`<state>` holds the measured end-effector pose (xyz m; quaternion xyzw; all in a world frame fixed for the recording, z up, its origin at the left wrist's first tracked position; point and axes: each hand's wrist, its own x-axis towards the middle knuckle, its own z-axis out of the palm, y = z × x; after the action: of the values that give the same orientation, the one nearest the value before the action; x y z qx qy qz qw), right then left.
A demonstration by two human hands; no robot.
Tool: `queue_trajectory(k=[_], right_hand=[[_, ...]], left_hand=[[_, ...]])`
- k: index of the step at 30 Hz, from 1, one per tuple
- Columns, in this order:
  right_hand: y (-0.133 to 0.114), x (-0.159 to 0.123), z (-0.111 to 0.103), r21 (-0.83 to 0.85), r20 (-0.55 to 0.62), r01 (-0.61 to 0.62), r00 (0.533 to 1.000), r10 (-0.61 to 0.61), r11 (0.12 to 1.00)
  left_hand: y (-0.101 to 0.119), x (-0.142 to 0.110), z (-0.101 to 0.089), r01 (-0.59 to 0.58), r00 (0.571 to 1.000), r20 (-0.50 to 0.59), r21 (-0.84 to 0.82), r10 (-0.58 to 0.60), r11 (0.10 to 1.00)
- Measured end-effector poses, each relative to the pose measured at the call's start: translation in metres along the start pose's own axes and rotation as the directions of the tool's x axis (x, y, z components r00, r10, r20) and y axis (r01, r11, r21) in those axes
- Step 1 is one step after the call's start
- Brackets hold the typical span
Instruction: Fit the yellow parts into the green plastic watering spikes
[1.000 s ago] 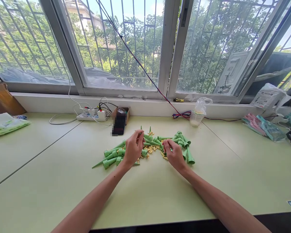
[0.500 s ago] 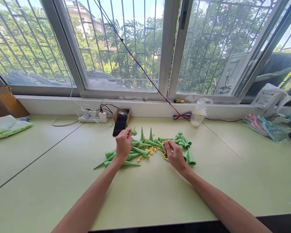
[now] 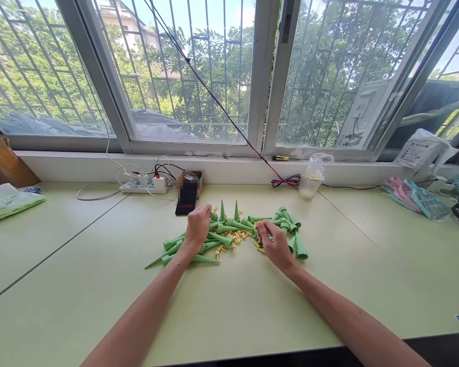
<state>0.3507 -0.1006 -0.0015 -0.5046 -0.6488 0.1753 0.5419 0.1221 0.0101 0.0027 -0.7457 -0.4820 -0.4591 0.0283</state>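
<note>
My left hand is closed in a pinch at the left of a pile of green plastic cones. A green piece with a yellow tip shows right at its fingertips, partly hidden by them. My right hand has thumb and fingers pressed together above the pile's right part; what they pinch is too small to tell. Small yellow nozzles lie loose between the hands. Two green cones stand point up behind them. More cones lie beside my right hand.
Behind my left hand are a phone and a small cardboard box. A power strip lies at the back left. A plastic cup in a bag stands at the back right, with packaged items farther right.
My left hand has moved slightly right and down, and the green piece with the yellow tip has lowered with it. My right hand stays pinched in nearly the same place. The view has shifted slightly.
</note>
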Motion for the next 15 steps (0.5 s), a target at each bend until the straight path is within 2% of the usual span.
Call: queue_trajectory(k=[15], right_hand=[[0.0028, 0.0000, -0.0003, -0.005, 0.008, -0.001, 1.000, 0.001, 1.000]], left_hand=[[0.0091, -0.0011, -0.0044, -0.084, 0.995, 0.053, -0.018, 0.085, 0.996]])
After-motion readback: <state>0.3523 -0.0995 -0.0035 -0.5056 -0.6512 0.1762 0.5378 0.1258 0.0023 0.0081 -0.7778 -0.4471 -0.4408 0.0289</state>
